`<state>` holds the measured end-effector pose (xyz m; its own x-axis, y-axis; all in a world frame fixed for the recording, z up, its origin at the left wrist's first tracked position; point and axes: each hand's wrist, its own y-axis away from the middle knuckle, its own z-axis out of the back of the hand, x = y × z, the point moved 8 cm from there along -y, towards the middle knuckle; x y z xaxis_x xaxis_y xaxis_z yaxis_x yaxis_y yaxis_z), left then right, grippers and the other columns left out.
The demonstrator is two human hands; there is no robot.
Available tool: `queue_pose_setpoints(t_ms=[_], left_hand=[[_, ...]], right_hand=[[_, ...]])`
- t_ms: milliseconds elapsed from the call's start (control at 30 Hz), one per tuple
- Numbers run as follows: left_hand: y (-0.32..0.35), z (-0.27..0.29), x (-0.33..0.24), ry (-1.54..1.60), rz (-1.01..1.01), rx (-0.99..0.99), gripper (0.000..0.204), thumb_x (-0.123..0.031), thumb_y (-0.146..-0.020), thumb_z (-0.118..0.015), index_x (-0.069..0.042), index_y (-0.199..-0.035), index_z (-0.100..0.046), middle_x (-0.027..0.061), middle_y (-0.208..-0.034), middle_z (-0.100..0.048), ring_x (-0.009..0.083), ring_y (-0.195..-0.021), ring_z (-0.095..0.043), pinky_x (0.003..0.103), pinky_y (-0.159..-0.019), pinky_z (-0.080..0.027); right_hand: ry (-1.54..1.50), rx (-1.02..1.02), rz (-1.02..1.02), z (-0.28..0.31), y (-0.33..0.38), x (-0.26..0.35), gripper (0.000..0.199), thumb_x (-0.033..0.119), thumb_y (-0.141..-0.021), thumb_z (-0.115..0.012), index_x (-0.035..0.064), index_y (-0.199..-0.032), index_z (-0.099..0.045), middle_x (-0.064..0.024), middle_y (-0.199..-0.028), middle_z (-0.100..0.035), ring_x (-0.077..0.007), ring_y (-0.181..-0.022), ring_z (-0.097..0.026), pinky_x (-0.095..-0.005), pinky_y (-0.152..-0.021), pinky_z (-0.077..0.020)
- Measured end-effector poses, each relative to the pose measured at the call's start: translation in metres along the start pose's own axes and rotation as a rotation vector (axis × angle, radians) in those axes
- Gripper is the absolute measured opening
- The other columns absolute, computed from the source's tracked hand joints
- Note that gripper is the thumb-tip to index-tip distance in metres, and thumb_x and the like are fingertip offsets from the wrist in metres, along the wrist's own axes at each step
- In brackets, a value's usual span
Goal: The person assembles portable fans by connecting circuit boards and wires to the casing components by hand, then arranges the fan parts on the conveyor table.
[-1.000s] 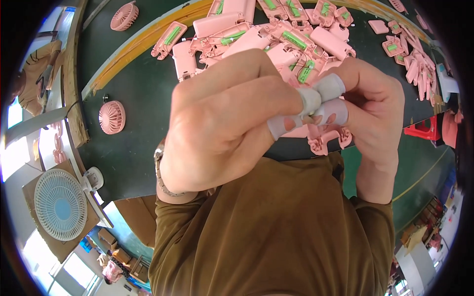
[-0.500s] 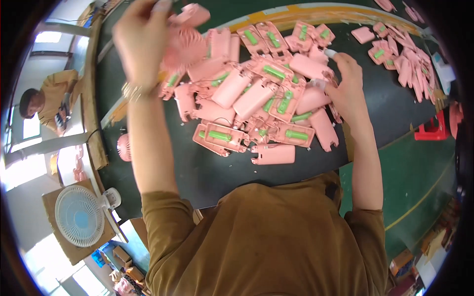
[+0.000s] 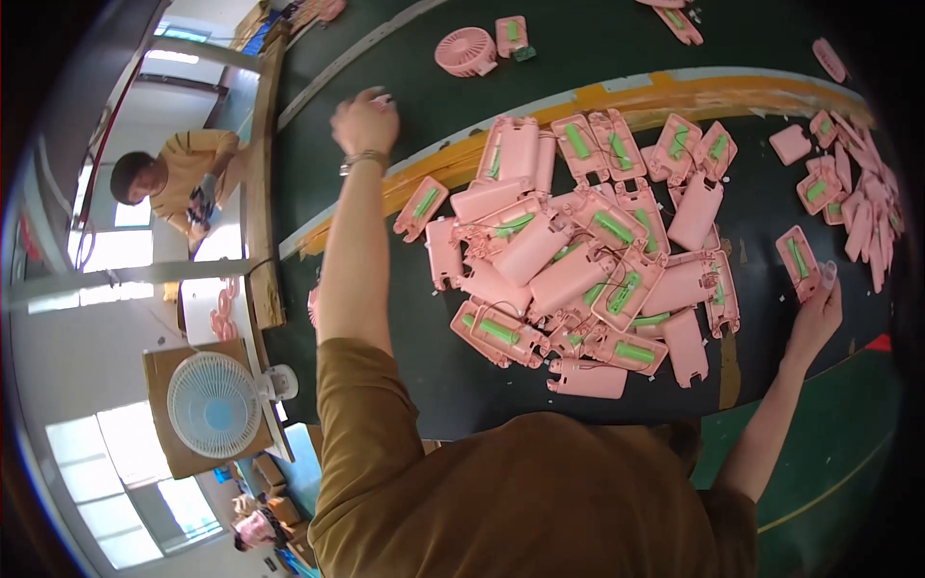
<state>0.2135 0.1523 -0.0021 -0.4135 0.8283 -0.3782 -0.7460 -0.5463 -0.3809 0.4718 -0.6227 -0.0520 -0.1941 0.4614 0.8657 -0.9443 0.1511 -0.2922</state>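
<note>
My right hand (image 3: pixel 817 316) pinches the lower end of a pink casing half (image 3: pixel 792 252) with a green battery cell in it, over the dark table right of the pile. Beyond the orange-edged strip, my left hand (image 3: pixel 366 123) hovers over the far dark belt. Its fingers are loosely bent and I see nothing in them. Right of it, on that belt, lie a round pink fan head (image 3: pixel 466 52) and a pink casing half (image 3: pixel 513 35) with a green cell and small circuit board. Between my arms spreads a pile of pink casing halves (image 3: pixel 568 275), several with green cells and thin wires.
A second heap of pink casing pieces (image 3: pixel 862 202) lies at the right. The orange-taped strip (image 3: pixel 617 101) divides table from belt. At left, a person (image 3: pixel 193 183) works beyond a wooden frame (image 3: pixel 262 193), and a white-and-blue fan (image 3: pixel 214 405) stands nearer.
The view has swung left. My left hand has let go of the round fan head, which lies on the far belt. My right hand has moved right from the pile, taking a casing half.
</note>
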Motion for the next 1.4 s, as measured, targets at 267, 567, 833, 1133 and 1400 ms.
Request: queue_pose_setpoints(t_ms=[267,567,833,1133,1400], left_hand=[[-0.024,-0.056,0.154,0.617,0.05,0.287,0.032,-0.022,-0.109,-0.079,-0.014,-0.14,-0.081,0.0171,-0.13,-0.081,0.0322,-0.111,-0.08,0.045,-0.097,-0.064],[-0.021,-0.059,0.126,0.937,0.155,0.278,0.036,-0.018,-0.115,-0.074,-0.007,-0.149,-0.073,0.0144,-0.127,-0.081,0.0248,-0.104,-0.079,0.037,-0.09,-0.062],[0.076,0.119,-0.072,0.881,0.147,-0.027,0.039,-0.016,-0.12,-0.07,-0.001,-0.156,-0.066,0.0121,-0.124,-0.081,0.0181,-0.098,-0.078,0.03,-0.084,-0.061],[0.215,0.139,-0.284,1.213,0.156,0.14,0.033,0.001,-0.112,-0.077,0.007,-0.144,-0.071,0.0099,-0.123,-0.081,0.0148,-0.104,-0.079,0.033,-0.093,-0.068],[0.267,0.114,-0.329,1.269,0.177,0.205,0.03,-0.001,-0.112,-0.08,0.007,-0.14,-0.071,0.0099,-0.119,-0.084,0.0136,-0.105,-0.08,0.031,-0.095,-0.067]], right_hand=[[0.342,0.167,0.329,-0.036,0.014,0.032,0.035,0.017,-0.113,-0.077,0.005,-0.146,-0.079,-0.0181,-0.142,-0.077,-0.0342,-0.132,-0.074,-0.0426,-0.114,-0.0579],[0.47,0.496,0.67,-0.054,0.068,0.108,0.055,-0.004,-0.086,-0.075,0.0069,-0.141,-0.078,-0.0108,-0.153,-0.07,-0.0369,-0.144,-0.06,-0.0494,-0.12,-0.0496],[0.113,0.403,0.599,-0.05,0.066,0.078,0.022,0.004,-0.112,-0.076,0.0003,-0.133,-0.078,-0.0182,-0.138,-0.078,-0.0348,-0.124,-0.078,-0.0409,-0.103,-0.0609],[-0.852,0.899,-0.151,-0.016,0.173,0.191,0.021,0.02,-0.109,-0.077,0.0015,-0.11,-0.067,-0.0118,-0.105,-0.067,-0.0183,-0.103,-0.064,-0.0325,-0.091,-0.0569],[-0.961,1.208,-0.155,-0.045,0.237,0.292,0.015,0.003,-0.119,-0.068,-0.006,-0.131,-0.072,-0.009,-0.108,-0.08,-0.0121,-0.076,-0.079,-0.0255,-0.061,-0.0591]])
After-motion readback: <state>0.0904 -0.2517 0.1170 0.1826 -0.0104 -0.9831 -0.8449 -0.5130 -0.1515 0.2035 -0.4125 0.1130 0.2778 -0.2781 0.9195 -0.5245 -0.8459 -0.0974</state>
